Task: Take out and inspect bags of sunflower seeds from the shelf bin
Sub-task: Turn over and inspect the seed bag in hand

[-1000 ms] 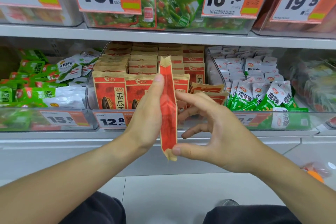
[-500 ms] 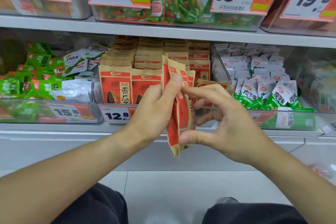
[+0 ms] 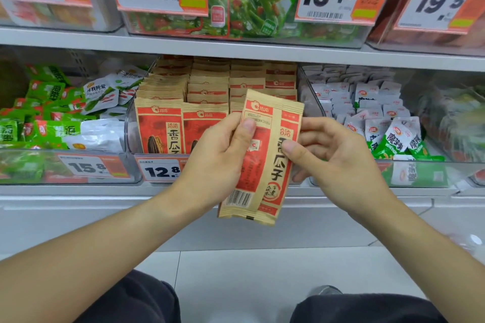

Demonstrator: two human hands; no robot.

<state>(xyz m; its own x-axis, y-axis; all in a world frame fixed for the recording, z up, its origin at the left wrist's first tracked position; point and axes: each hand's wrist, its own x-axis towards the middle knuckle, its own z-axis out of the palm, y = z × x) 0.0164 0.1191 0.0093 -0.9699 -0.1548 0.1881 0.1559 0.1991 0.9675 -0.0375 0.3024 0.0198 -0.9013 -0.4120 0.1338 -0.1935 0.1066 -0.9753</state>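
A shopper's left hand (image 3: 217, 157) and right hand (image 3: 338, 162) are pinching two overlapped sunflower seed bags (image 3: 262, 157) in front of the shelf bin (image 3: 131, 123), thumbs pressing the faces, the light, crinkly packets probably handling best by their flat sealed edges.

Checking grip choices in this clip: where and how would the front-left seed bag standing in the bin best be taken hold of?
Pinch the flat top seal of the front-left bag, coming from above and in front. It stands upright at the bin front with its top edge clear, while its lower part sits behind the bin wall and a neighbour presses against its right side. Both hands are busy: the left hand and right hand hold two bags.
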